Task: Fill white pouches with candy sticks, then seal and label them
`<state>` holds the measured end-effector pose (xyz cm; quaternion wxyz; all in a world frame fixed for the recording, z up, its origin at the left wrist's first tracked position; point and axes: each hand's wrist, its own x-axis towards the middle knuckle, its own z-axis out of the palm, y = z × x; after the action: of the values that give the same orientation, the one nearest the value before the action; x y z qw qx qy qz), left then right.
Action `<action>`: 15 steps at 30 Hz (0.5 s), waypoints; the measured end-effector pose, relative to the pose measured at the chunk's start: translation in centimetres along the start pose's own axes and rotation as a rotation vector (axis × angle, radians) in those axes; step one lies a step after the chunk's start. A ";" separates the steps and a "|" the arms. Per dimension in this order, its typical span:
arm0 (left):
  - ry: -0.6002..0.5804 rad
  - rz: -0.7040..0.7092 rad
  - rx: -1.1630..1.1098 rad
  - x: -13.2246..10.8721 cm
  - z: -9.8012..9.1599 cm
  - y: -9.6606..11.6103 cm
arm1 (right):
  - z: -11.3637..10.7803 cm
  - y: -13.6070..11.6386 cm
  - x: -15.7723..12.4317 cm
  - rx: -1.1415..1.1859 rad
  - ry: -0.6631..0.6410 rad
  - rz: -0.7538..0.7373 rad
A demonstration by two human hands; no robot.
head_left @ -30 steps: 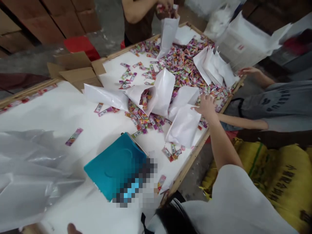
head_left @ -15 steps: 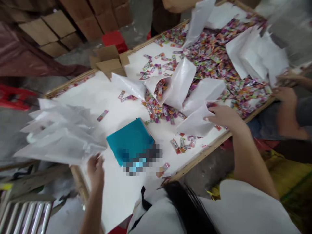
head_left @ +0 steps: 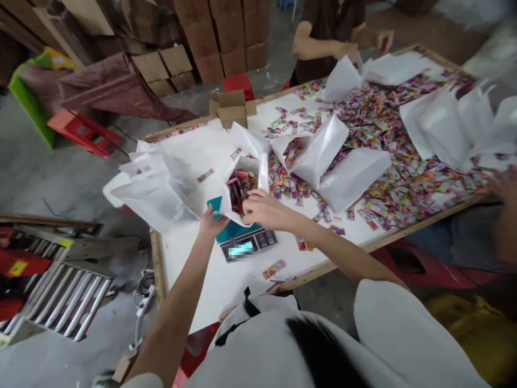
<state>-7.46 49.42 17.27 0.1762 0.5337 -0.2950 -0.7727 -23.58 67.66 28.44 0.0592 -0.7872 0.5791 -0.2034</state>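
A white bag (head_left: 231, 207) filled with small colourful wrapped sachets (head_left: 239, 189) stands, mouth up, over the teal plate (head_left: 236, 233) of a digital scale (head_left: 252, 245). My right hand (head_left: 262, 209) is closed on the near right rim of this bag. At its lower left edge, my left hand (head_left: 210, 222) grips the bag between thumb and fingers, though the fingertips are partly hidden. The bag covers most of the scale plate. The scale's display is lit, but its reading is blurred out.
More white bags (head_left: 339, 180) stand among heaped sachets (head_left: 404, 134) on the right. A pile of bags (head_left: 157, 183) lies left on the table (head_left: 202, 143). An open carton (head_left: 232, 110) sits at the far edge. Co-workers' hands (head_left: 385, 42) show at the back and right edge.
My right hand has brought a filled bag leftwards from the sachet heap onto the scale. My left hand has moved right from the pile of bags to this bag. The view has shifted.
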 end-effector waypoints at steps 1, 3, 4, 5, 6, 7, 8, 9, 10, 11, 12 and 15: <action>0.072 -0.018 -0.031 0.3 -1.3 0.3 | 2.2 0.5 -0.3 -0.002 -0.016 0.030; 0.172 -0.067 -0.114 0.4 -3.1 0.1 | 6.0 1.5 -1.5 -0.005 -0.055 0.124; 0.198 -0.075 -0.149 0.3 -3.6 -0.2 | 7.6 1.9 -2.3 -0.007 -0.081 0.174; 0.211 -0.079 -0.180 0.2 -4.0 -0.7 | 8.9 2.2 -3.2 -0.010 -0.111 0.222; 0.215 -0.080 -0.202 0.0 -4.1 -1.2 | 9.9 2.5 -4.0 -0.011 -0.141 0.267; 0.211 -0.076 -0.211 -0.1 -4.1 -1.8 | 10.8 2.7 -4.9 -0.012 -0.168 0.310; 0.203 -0.073 -0.209 -0.2 -3.9 -2.4 | 11.4 2.7 -5.8 -0.014 -0.191 0.355; 0.197 -0.073 -0.208 -0.2 -3.8 -3.0 | 11.9 2.7 -6.6 -0.016 -0.211 0.403; 0.191 -0.072 -0.203 -0.2 -3.6 -3.4 | 12.3 2.6 -7.3 -0.019 -0.232 0.450; 0.187 -0.069 -0.194 -0.2 -3.4 -3.8 | 12.6 2.5 -8.1 -0.021 -0.255 0.496; 0.186 -0.062 -0.178 -0.1 -3.3 -4.1 | 12.8 2.4 -8.8 -0.019 -0.277 0.537; 0.187 -0.007 -0.103 0.2 -3.1 -4.7 | 13.3 2.0 -11.0 0.041 -0.302 0.652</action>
<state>-4.48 52.05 13.30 0.2275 0.5945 -0.2354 -0.7344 -22.91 75.39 12.89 0.2217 -0.5809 0.7804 -0.0667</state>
